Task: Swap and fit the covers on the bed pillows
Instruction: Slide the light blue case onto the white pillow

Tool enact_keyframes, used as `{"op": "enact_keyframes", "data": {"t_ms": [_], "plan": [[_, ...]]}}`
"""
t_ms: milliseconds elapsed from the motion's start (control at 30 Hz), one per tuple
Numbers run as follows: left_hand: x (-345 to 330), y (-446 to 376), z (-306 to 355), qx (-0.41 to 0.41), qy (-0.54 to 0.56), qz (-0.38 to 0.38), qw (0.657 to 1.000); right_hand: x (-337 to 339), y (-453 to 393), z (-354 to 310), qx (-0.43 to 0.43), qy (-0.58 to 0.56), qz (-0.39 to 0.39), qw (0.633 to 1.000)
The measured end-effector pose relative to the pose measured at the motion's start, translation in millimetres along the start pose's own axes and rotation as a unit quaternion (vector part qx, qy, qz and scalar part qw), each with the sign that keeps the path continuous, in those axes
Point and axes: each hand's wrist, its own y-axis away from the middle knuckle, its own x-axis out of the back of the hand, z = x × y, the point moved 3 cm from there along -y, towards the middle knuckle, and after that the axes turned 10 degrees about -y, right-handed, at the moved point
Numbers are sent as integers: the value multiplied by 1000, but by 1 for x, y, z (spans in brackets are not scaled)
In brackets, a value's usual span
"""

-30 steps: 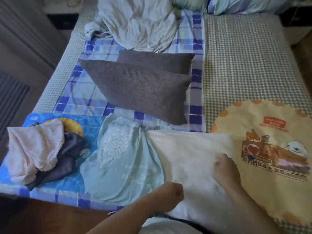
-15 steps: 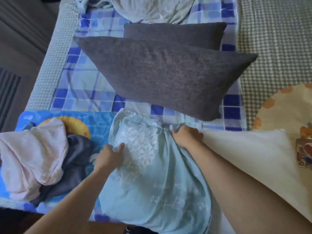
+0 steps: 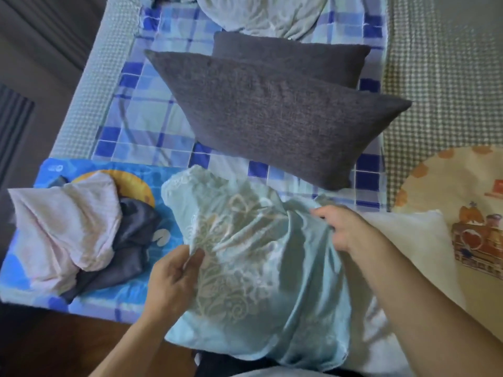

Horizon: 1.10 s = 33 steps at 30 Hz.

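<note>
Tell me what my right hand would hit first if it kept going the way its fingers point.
The right hand points left across the light blue cover it grips, so it would likely meet more bunched cover first. Beyond lies the clothes pile; depth is unclear.

We look down on a bed in soft daylight, spread with a blue checked sheet and a green gingham one, dark wooden floor at its foot.

L hand went from lying flat on the teal cover to pinching its left edge. R hand now grips bunched fabric, w/ the cover pulled further over the white pillow.
</note>
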Motion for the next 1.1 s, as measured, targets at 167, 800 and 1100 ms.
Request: {"op": "enact_keyframes", "data": {"t_ms": [167,800,1100], "plan": [[-16,-13,14,19,-97,16,995,119,-6,-24,125,48,293,947],[-63,19,-156,215,-130,-105,962,-14,104,220,112,136,-74,982],[-72,14,-146,117,-126,-117,978,-27,94,232,63,19,-73,995]]}}
